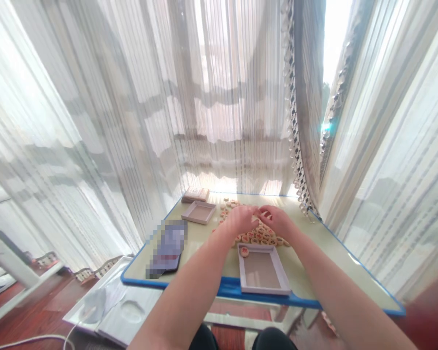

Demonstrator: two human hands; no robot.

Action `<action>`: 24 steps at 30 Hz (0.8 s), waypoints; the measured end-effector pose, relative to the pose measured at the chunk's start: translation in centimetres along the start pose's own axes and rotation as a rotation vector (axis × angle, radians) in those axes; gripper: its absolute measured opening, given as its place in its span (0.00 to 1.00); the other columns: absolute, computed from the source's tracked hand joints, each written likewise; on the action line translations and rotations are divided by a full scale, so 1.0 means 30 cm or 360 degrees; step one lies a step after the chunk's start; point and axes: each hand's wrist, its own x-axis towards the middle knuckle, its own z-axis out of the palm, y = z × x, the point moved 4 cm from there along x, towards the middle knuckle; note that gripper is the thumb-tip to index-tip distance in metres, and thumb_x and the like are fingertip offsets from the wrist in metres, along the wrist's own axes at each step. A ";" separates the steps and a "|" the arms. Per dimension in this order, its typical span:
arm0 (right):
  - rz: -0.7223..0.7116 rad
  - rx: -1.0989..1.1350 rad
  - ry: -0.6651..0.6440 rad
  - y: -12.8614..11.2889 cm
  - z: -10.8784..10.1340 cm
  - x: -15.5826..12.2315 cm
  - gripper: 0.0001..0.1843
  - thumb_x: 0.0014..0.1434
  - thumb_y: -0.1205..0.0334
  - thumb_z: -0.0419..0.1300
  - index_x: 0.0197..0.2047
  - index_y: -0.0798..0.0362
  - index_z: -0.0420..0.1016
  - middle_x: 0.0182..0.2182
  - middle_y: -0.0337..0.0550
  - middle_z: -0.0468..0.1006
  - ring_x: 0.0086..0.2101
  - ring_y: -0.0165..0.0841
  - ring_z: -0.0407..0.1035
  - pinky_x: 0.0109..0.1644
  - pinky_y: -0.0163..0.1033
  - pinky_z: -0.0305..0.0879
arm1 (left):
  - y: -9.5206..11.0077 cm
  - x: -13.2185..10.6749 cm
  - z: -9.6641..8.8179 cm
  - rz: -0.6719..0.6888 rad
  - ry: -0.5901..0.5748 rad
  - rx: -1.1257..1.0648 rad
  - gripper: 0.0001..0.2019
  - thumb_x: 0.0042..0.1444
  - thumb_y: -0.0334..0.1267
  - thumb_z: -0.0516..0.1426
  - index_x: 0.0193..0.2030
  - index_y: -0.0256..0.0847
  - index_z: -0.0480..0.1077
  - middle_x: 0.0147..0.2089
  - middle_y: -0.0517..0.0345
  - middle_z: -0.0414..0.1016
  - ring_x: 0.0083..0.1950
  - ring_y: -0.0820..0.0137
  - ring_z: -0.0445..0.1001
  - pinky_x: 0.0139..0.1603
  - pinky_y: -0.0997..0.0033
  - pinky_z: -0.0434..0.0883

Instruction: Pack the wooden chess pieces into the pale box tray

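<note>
Both my hands reach over a pile of round wooden game pieces (260,236) with red characters, on a small table (314,253) with a blue edge. My left hand (241,219) hovers over the pile with fingers curled downward. My right hand (277,219) sits beside it, fingers bent toward the left hand. Whether either holds a piece is hidden. A shallow white box tray (263,288) lies at the near edge with one piece (244,251) in its far left corner.
A second shallow tray (199,212) and a flat box (195,195) lie at the far left of the table. A dark phone (168,248) rests on the left side. More pieces (227,206) are scattered further back. Sheer curtains surround the table.
</note>
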 end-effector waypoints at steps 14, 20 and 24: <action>0.0092 -0.0222 -0.0259 -0.266 -0.047 -0.289 0.10 0.51 0.57 0.59 0.32 0.52 0.78 0.33 0.46 0.79 0.37 0.39 0.72 0.42 0.41 0.65 | 0.129 -0.291 -0.108 -0.0170 0.0699 -0.0618 0.10 0.56 0.36 0.52 0.40 0.39 0.73 0.42 0.53 0.77 0.47 0.68 0.72 0.53 0.67 0.67; 0.0030 -0.0452 -0.0327 -0.280 -0.038 -0.295 0.11 0.51 0.56 0.58 0.32 0.52 0.80 0.33 0.46 0.79 0.41 0.40 0.70 0.49 0.42 0.61 | 0.080 -0.356 -0.049 -0.0443 0.0791 -0.0594 0.09 0.54 0.35 0.53 0.39 0.37 0.71 0.40 0.52 0.76 0.47 0.66 0.71 0.52 0.64 0.67; 0.0065 -0.0551 -0.0268 -0.244 -0.019 -0.275 0.12 0.49 0.52 0.60 0.30 0.50 0.81 0.38 0.47 0.78 0.44 0.41 0.68 0.54 0.46 0.56 | 0.065 -0.356 -0.007 -0.0541 0.0576 -0.0590 0.09 0.52 0.35 0.54 0.39 0.38 0.72 0.42 0.52 0.75 0.47 0.66 0.70 0.52 0.64 0.66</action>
